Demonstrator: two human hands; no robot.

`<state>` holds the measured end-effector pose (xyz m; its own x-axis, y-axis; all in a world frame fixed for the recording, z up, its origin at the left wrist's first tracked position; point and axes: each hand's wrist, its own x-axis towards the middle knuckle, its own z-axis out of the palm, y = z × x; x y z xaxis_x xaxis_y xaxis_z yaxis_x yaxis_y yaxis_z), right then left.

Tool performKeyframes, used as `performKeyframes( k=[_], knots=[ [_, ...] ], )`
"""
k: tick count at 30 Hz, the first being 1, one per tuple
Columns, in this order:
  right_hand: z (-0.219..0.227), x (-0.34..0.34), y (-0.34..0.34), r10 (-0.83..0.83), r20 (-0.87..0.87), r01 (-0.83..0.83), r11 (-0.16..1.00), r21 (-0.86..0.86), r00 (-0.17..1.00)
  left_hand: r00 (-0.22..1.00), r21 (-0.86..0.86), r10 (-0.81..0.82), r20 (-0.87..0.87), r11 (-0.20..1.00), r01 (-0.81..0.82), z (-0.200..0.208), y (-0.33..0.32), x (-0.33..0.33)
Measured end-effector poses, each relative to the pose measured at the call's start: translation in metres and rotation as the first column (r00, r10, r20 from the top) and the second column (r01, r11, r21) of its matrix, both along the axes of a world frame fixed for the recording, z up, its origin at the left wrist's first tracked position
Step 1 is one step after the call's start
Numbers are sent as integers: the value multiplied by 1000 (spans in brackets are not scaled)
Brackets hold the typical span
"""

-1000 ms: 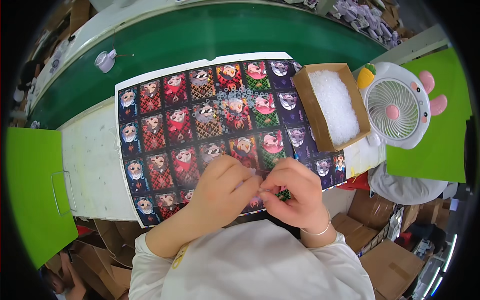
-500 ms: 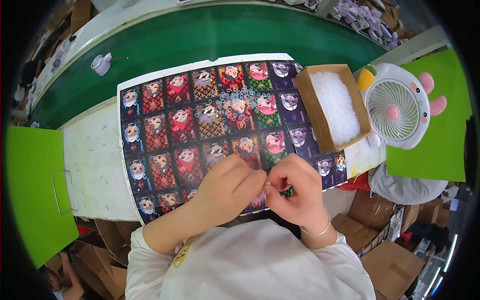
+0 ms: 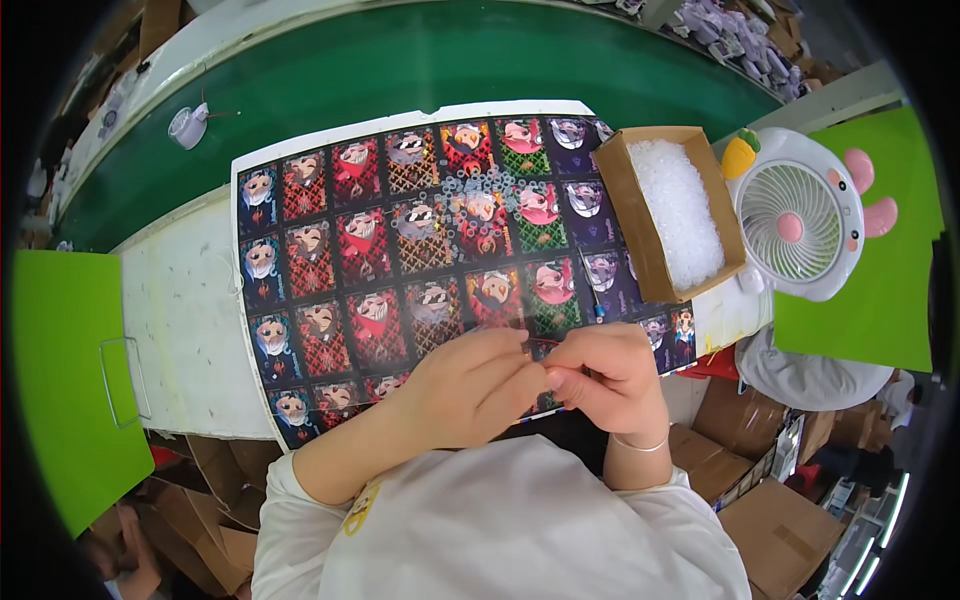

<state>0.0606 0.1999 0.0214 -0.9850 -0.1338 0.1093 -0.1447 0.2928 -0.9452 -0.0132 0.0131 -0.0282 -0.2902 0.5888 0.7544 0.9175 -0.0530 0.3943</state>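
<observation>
I see the left hand (image 3: 480, 385) and the right hand (image 3: 612, 375) meeting at the fingertips over the near edge of a printed card sheet (image 3: 334, 280). Both are curled nearly closed; the fingers cover the spot, so I cannot tell what they pinch, if anything. One thin bracelet (image 3: 640, 446) circles the right wrist. The printed card sheet spreads left and far from them, seven cards across its far row, four rows down its left side, small lettering beside the cartoon figures. Small clear rings (image 3: 451, 185), too many for me to count, lie scattered on its far middle. One blue-ended tool (image 3: 600, 312) lies just beyond the right hand. To the right stand one cardboard box (image 3: 630, 220) of clear pieces (image 3: 680, 215) and one rabbit-faced fan (image 3: 790, 228).
</observation>
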Motion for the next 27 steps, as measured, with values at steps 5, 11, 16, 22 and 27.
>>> performKeyframes(
  k=[5, 11, 16, 22, 27],
  knots=[
    [-16, 11, -6, -397, 144, 418, 890, -179, 907, 958, -271, 57, 281, 962, 22, -11, -4, -13],
    [-71, -4, -4, 225, 470, 494, -63, -867, 853, 770, -297, 212, 602, 955, -30, -24, 8, -4],
    [-76, 8, -31, -321, 480, 535, 733, -420, 817, 753, -224, 188, 631, 973, -55, -37, 9, -1],
    [-62, 2, -30, -289, -326, 390, 869, 305, 900, 702, -198, 143, 697, 980, -4, -38, 7, -3],
    [-62, 1, -23, -219, -330, 329, 886, 328, 918, 675, -190, 105, 730, 980, 54, -37, 10, -7]
  ],
)
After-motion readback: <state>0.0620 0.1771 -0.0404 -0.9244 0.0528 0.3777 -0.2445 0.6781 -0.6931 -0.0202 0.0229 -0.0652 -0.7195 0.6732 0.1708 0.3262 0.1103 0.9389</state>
